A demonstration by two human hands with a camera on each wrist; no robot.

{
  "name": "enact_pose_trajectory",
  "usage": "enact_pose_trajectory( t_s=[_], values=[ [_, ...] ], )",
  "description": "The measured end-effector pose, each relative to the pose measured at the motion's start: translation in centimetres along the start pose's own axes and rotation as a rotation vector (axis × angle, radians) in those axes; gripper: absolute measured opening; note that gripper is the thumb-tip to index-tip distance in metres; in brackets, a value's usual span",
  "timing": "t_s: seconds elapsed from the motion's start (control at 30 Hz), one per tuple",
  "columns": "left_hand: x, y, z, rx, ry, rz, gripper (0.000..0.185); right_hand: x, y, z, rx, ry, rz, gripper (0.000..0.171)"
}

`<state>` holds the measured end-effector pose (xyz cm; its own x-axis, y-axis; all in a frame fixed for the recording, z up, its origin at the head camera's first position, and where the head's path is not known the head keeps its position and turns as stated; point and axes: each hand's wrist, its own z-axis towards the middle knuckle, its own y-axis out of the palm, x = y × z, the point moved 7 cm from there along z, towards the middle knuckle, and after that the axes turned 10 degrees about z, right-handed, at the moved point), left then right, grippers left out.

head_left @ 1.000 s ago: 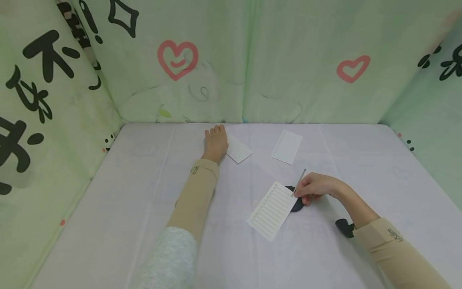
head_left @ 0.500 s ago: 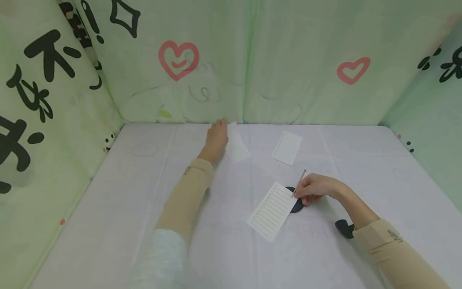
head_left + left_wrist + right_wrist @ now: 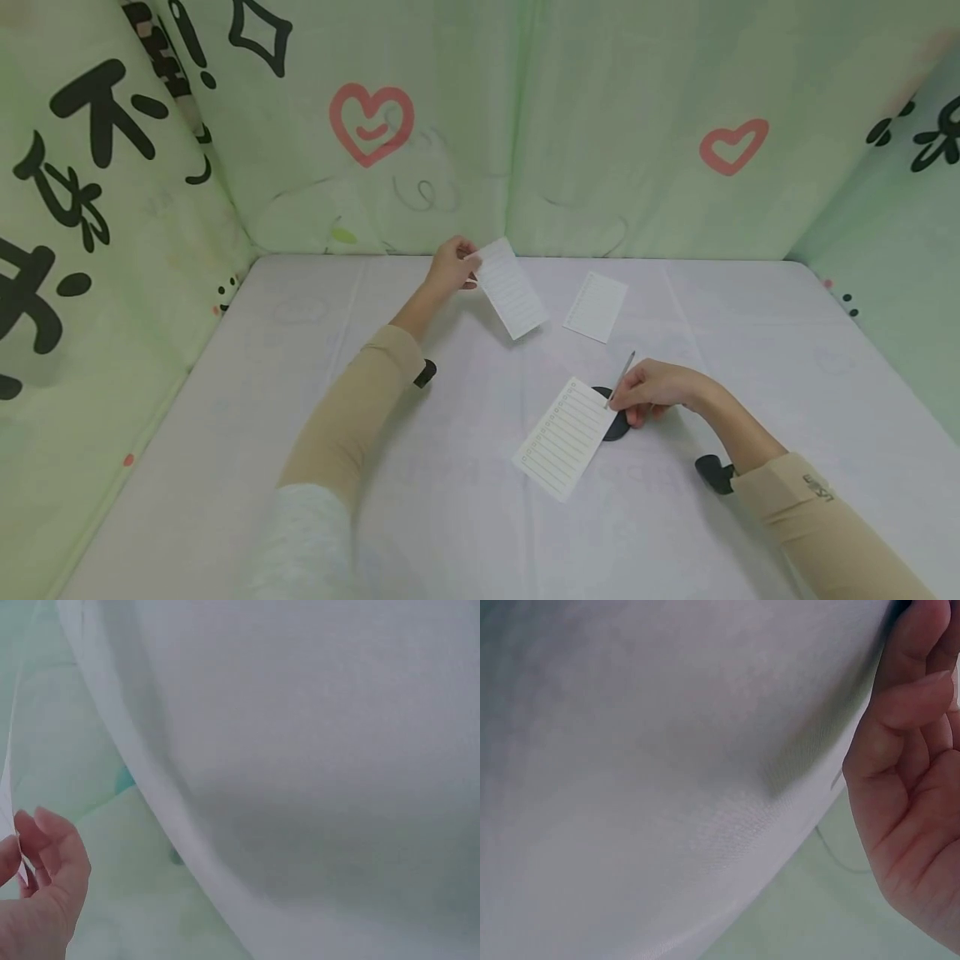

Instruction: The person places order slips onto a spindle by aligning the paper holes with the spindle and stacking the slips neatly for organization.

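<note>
At the far side of the table, my left hand pinches a lined paper sheet by its left edge, tilted up off the cloth. In the left wrist view that hand has thumb and fingers on the thin edge of the sheet. My right hand holds a slim pen at the upper right corner of a lined checklist sheet. A black round object lies partly under that sheet and hand. The right wrist view shows the curled fingers of this hand; the pen cannot be made out there.
Another lined sheet lies flat on the white-covered table, right of the raised one. A pale green printed curtain stands along the table's back edge and both sides. A black wrist piece shows at the right cuff.
My left hand has lifted the far sheet off the table, turning it and drawing it slightly right and nearer. The right hand, pen and near sheet have stayed in place.
</note>
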<state>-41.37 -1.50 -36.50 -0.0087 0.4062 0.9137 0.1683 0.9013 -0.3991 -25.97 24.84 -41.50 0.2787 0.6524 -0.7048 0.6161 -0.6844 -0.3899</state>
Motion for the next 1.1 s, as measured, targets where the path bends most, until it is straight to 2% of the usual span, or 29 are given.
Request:
enact_pose_trajectory(
  t_s=[0.13, 0.33, 0.5, 0.7, 0.87, 0.97, 1.1],
  values=[
    [0.2, 0.3, -0.7, -0.076, -0.098, -0.146, 0.016, 0.0, 0.0, 0.0, 0.001, 0.0, -0.002, 0.017],
    [0.2, 1.4, -2.1, -0.174, -0.185, -0.207, 0.017, 0.1, 0.0, 0.0, 0.001, -0.003, 0.001, 0.017],
    [0.4, 2.3, -3.5, -0.254, -0.22, -0.236, 0.018, 0.1, 0.0, 0.0, 0.004, 0.008, -0.001, 0.017],
    [1.0, 2.9, -5.3, -0.325, -0.225, -0.218, 0.019, 0.1, 0.0, -0.2, 0.008, 0.009, -0.009, 0.019],
    [1.8, 3.4, -6.5, -0.389, -0.205, -0.222, 0.021, -0.3, -0.8, -0.9, 0.039, -0.016, -0.037, 0.021],
    [2.6, 3.8, -7.4, -0.434, -0.176, -0.216, 0.022, -1.1, -2.0, -1.9, 0.08, -0.044, -0.021, 0.028],
    [4.2, 4.5, -9.0, -0.503, -0.117, -0.202, 0.021, -3.3, -3.8, -4.2, 0.176, -0.131, 0.034, 0.041]
  ],
)
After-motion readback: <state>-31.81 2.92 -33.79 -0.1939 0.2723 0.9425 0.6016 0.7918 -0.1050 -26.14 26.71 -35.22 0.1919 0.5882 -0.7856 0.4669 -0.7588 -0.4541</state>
